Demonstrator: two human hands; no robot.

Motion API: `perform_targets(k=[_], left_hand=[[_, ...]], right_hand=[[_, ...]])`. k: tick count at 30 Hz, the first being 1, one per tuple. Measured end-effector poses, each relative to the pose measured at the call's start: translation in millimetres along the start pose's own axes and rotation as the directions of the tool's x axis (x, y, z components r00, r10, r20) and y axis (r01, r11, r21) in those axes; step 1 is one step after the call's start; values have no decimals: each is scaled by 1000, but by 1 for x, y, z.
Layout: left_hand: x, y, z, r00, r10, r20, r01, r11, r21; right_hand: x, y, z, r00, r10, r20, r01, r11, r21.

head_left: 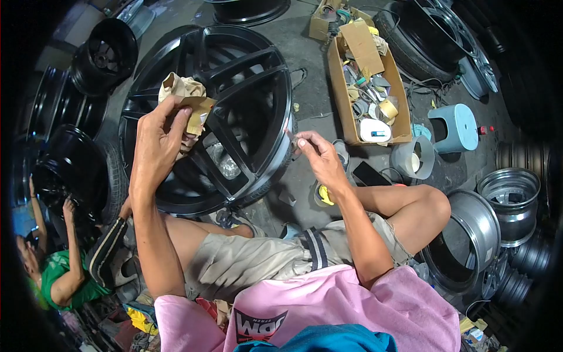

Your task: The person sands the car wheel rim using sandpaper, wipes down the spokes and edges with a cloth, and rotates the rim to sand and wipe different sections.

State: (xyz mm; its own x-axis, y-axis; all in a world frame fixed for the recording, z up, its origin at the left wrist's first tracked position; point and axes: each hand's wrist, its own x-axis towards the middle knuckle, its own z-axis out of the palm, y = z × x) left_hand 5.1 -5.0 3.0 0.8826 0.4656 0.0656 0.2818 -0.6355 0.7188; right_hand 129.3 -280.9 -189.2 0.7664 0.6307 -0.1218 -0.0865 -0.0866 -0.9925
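A large black spoked wheel rim (264, 76) lies face up in front of me, its outer edge bare silver on the right side. Above its left part, my left hand (158, 132) is closed on a crumpled beige cloth (183, 88) and a small tan piece of card (200, 113) with a reddish spot near its edge. My right hand (322, 158) is beside the rim's right edge. Its thumb and finger pinch a small thin tool (291, 137), whose reddish tip is near the silver edge; I cannot tell if it touches.
A cardboard box (403, 108) of tools and tape stands right of the rim. Beyond my right knee are a light blue stool (460, 129), a translucent bucket (413, 157) and silver rims (510, 199). At far left, a person in green (61, 278) handles another black wheel (70, 161).
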Motion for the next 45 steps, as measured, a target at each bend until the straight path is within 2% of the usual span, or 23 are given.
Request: perform_targets(k=[3, 8, 11, 15, 18, 23, 30, 33, 35, 45], left_hand=[[-1, 2, -1, 1000, 10, 14, -10, 1000, 25], [-1, 1, 1, 1000, 11, 0, -11, 1000, -29], [0, -4, 2, 996, 83, -32, -83, 996, 24], [0, -6, 2, 995, 91, -35, -91, 996, 24], [0, -6, 2, 999, 51, -16, -51, 999, 8], [0, -7, 2, 998, 62, -19, -61, 998, 25], [-1, -3, 1, 997, 69, -19, -68, 997, 26], [-1, 1, 0, 998, 66, -20, -65, 998, 24], [-1, 5, -2, 1000, -9, 21, 9, 1000, 16], [-1, -2, 1, 998, 55, -2, -55, 998, 34]], right_hand=[[12, 4, -4, 999, -25, -29, 27, 996, 81], [19, 4, -2, 998, -48, -33, 49, 998, 28], [13, 2, -4, 1000, -21, 7, 21, 1000, 7], [9, 0, -10, 999, -11, 34, 13, 999, -52], [17, 2, -13, 997, -71, 18, 72, 997, -18], [21, 7, -8, 1000, 14, 7, -14, 999, 44], [10, 15, -1, 998, 14, 67, -23, 990, 136], [15, 9, -2, 1000, -4, 2, 4, 999, 52], [19, 7, -3, 999, -22, -30, 23, 999, 27], [18, 15, -5, 997, -75, -31, 74, 997, -37]])
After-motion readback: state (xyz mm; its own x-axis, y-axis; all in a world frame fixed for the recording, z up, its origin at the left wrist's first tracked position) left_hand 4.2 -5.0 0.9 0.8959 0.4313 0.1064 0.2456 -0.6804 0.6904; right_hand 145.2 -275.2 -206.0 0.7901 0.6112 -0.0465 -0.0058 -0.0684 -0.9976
